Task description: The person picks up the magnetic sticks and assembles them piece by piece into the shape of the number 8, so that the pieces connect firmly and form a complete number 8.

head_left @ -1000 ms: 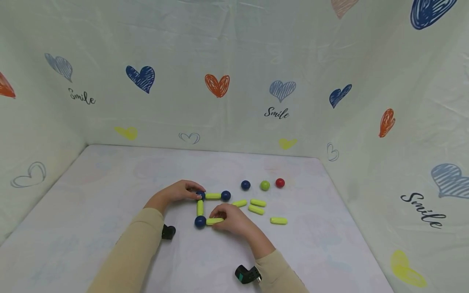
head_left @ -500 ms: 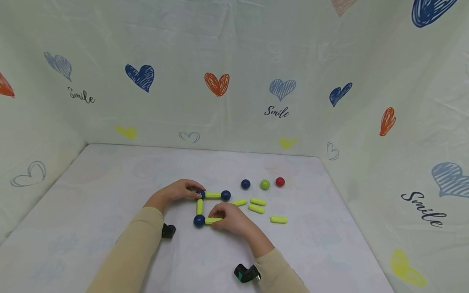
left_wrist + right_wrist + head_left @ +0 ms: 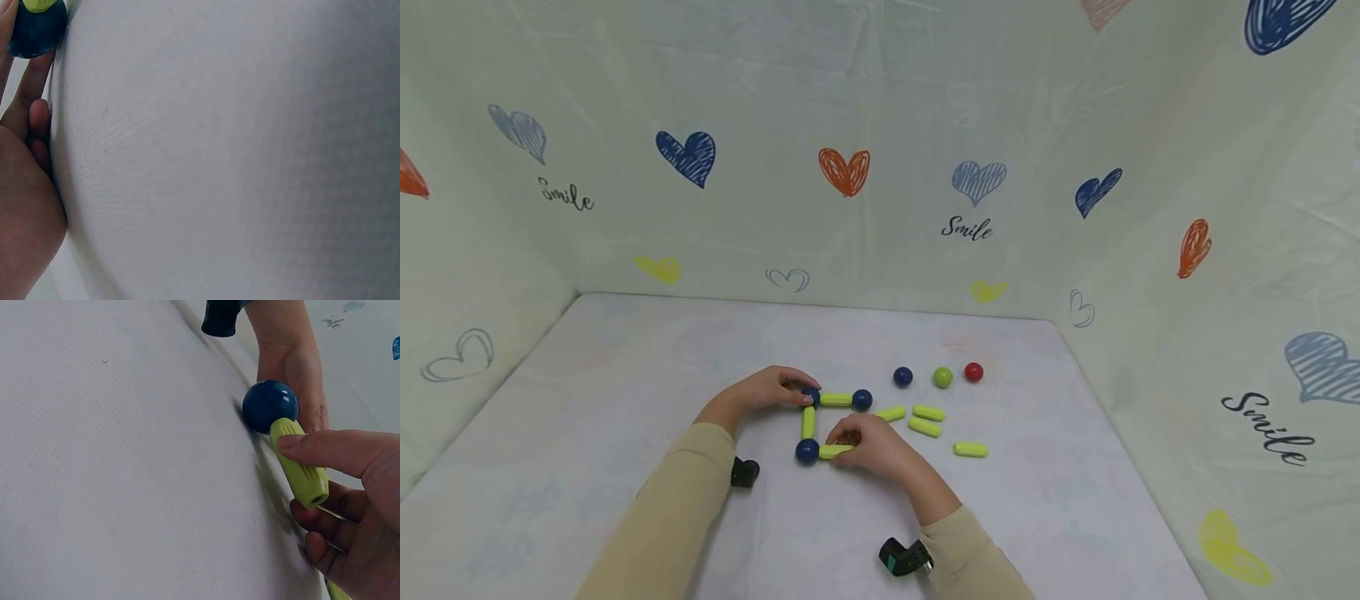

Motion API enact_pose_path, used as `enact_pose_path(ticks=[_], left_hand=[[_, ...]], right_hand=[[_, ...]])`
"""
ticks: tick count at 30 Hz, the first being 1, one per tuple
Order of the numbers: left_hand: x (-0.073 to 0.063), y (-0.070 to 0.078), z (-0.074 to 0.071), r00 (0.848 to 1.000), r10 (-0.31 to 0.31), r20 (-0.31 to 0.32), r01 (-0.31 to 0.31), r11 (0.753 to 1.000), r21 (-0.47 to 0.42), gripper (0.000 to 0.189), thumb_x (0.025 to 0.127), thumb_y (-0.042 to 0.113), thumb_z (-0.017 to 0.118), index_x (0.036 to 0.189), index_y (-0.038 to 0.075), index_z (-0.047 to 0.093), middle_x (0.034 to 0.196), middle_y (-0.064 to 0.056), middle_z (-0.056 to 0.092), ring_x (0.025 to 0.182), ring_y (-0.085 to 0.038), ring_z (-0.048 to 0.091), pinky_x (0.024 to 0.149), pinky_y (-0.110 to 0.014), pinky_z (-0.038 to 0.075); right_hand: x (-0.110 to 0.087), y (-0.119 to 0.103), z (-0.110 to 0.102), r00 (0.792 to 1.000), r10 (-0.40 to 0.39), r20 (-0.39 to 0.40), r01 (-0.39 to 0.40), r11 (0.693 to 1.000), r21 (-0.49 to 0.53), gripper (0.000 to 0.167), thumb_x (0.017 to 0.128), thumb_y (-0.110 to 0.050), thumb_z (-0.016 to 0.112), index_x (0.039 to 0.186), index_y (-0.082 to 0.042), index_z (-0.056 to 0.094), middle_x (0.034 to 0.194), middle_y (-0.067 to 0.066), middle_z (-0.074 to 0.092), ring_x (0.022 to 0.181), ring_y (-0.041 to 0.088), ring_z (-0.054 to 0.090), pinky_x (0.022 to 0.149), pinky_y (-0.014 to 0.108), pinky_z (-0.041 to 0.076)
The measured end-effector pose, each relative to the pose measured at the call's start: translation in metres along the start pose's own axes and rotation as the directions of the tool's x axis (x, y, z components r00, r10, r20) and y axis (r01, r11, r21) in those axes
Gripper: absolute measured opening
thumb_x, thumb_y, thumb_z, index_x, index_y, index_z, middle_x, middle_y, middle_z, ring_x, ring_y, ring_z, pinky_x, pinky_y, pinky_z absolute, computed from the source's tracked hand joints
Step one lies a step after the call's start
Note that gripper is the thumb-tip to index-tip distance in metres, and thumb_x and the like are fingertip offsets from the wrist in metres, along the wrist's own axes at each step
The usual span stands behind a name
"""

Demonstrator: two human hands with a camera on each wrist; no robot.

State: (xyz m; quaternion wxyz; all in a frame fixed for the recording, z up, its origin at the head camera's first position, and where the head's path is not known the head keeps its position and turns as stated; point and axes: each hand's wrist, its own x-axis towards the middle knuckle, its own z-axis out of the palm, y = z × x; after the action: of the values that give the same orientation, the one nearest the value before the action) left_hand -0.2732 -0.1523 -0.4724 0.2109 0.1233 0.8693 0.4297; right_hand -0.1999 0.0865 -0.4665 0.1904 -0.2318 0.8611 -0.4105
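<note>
My left hand [image 3: 763,390] pinches a blue ball [image 3: 810,398] at the far left corner of a three-sided frame of balls and sticks. From that ball one yellow-green stick [image 3: 836,400] runs right to another blue ball [image 3: 862,400], and a second stick [image 3: 808,422] runs toward me to the near blue ball [image 3: 807,451]. My right hand [image 3: 874,446] pinches a yellow-green stick [image 3: 300,469] between thumb and fingers; its far end touches the near ball. In the left wrist view, part of the blue ball [image 3: 37,32] shows beside my fingers.
Several loose yellow-green sticks [image 3: 924,427] lie right of the frame. Behind them sit a blue ball [image 3: 903,377], a green ball [image 3: 942,377] and a red ball [image 3: 973,372]. Curtain walls [image 3: 895,108] with printed hearts border the white table [image 3: 647,358] at the back and sides.
The near blue ball and the stick in my right hand have shifted very slightly left. My left hand keeps its hold on the far corner ball.
</note>
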Motion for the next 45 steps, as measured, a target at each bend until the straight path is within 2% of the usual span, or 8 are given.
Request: enact_pose_path(ticks=[9,13,22,32,39,45], left_hand=[[-0.002,0.0,-0.001,1.0,0.002,-0.002,-0.002,1.0,-0.002,0.031,0.088,0.02,0.073,0.118,0.01,0.07,0.124,-0.009,0.063,0.125,-0.034,0.047,0.107,-0.058,0.028],[-0.001,0.0,0.0,1.0,-0.01,0.003,0.01,1.0,-0.014,0.032,0.088,0.022,0.074,0.118,0.011,0.07,0.125,-0.008,0.062,0.126,-0.034,0.046,0.107,-0.057,0.028],[-0.001,0.001,0.001,1.0,-0.025,0.001,0.025,1.0,0.007,0.033,0.088,0.024,0.074,0.119,0.013,0.07,0.128,-0.009,0.061,0.126,-0.034,0.046,0.107,-0.056,0.029],[0.0,-0.001,0.0,1.0,-0.015,0.007,0.015,1.0,0.002,0.032,0.087,0.024,0.074,0.118,0.015,0.071,0.127,-0.007,0.061,0.126,-0.033,0.046,0.108,-0.055,0.029],[0.001,-0.005,0.0,1.0,0.019,0.02,-0.019,1.0,-0.013,0.033,0.087,0.025,0.075,0.118,0.013,0.071,0.126,-0.007,0.062,0.126,-0.034,0.046,0.107,-0.055,0.03],[0.0,-0.004,0.0,1.0,0.017,0.016,-0.016,1.0,-0.003,0.032,0.088,0.025,0.074,0.118,0.014,0.071,0.126,-0.007,0.062,0.127,-0.033,0.046,0.107,-0.054,0.03]], right_hand=[[-0.002,-0.002,-0.007,1.0,-0.01,-0.011,0.01,1.0,-0.023,0.018,0.081,-0.013,0.081,0.097,-0.017,0.074,0.084,-0.009,0.062,0.078,0.008,0.055,0.07,0.025,0.047],[-0.005,-0.003,-0.02,0.999,0.012,-0.049,-0.014,0.999,-0.043,0.019,0.082,-0.016,0.08,0.099,-0.017,0.074,0.084,-0.007,0.061,0.076,0.011,0.055,0.067,0.026,0.047],[-0.009,0.001,-0.055,0.99,0.047,-0.132,-0.054,0.997,-0.05,0.023,0.082,-0.011,0.079,0.104,-0.008,0.073,0.086,-0.003,0.061,0.08,0.017,0.053,0.066,0.028,0.046],[-0.007,0.013,-0.083,0.966,0.102,-0.236,-0.122,0.99,-0.073,0.024,0.084,-0.01,0.078,0.107,-0.007,0.072,0.09,0.0,0.061,0.085,0.019,0.053,0.072,0.031,0.047],[-0.001,0.023,-0.094,0.951,0.104,-0.292,-0.137,0.986,-0.095,0.022,0.083,-0.009,0.077,0.105,-0.007,0.072,0.097,0.006,0.064,0.086,0.019,0.055,0.073,0.033,0.048],[0.004,0.027,-0.099,0.936,0.141,-0.323,-0.182,0.978,-0.1,0.023,0.083,-0.009,0.078,0.105,-0.009,0.073,0.106,0.005,0.063,0.097,0.024,0.057,0.081,0.038,0.049]])
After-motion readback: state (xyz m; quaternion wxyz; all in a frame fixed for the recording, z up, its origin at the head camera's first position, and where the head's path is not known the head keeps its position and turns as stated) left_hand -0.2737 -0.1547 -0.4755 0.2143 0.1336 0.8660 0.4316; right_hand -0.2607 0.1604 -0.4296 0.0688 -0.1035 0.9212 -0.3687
